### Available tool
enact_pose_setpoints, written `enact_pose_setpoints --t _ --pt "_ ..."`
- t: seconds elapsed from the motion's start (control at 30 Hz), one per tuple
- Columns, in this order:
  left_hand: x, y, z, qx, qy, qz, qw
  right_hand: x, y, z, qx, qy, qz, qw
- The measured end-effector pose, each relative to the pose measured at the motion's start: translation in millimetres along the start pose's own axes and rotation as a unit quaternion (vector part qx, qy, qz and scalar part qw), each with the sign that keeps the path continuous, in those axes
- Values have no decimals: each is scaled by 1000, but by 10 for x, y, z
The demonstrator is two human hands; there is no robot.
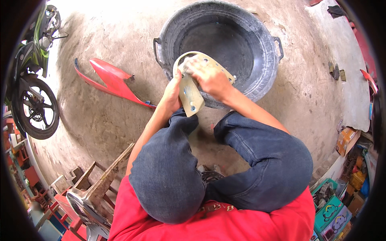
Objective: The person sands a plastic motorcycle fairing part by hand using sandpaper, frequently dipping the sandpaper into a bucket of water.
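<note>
The beige panel (189,94) is at upper centre of the frame, curved and tilted, with its upper part over the near side of the black basin (263,82). The left hand (173,94) has its fingers closed round the panel's left edge. The right hand (212,81) lies against the panel's curved upper part, fingers bent and blurred; I cannot tell how far open they are or whether they hold anything. A red fairing (114,82) lies on the floor (96,132) at upper left, near a motorcycle (35,102) at the left edge.
</note>
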State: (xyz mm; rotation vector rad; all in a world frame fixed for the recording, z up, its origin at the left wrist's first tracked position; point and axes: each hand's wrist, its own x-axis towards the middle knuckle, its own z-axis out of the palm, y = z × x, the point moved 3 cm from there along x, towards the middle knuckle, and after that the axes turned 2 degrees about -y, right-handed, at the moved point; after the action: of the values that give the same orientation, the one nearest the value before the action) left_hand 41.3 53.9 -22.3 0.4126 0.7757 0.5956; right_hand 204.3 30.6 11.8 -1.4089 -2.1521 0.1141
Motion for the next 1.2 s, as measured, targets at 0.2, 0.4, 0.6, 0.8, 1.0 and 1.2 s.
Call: enact_pose_setpoints --t 0.2,0.4,0.6,0.8,1.0,1.2 --pt "-3 34 -18 14 -16 -31 999 31 165 -84 19 16 14 1000" --pt "6 22 -25 -26 -2 12 1000 -22 -36 -168 41 -16 -41 998" --pt "4 4 -14 -33 -11 12 999 -68 -112 -101 53 -14 -39 998" --pt "1 12 -7 -8 -12 -2 1000 -36 211 -91 4 29 73 997" --pt "11 17 -19 -17 -24 12 999 -16 87 -170 47 -71 51 995" --pt "19 -8 -58 -12 -13 28 999 -89 -143 -114 2 -5 -74 997"
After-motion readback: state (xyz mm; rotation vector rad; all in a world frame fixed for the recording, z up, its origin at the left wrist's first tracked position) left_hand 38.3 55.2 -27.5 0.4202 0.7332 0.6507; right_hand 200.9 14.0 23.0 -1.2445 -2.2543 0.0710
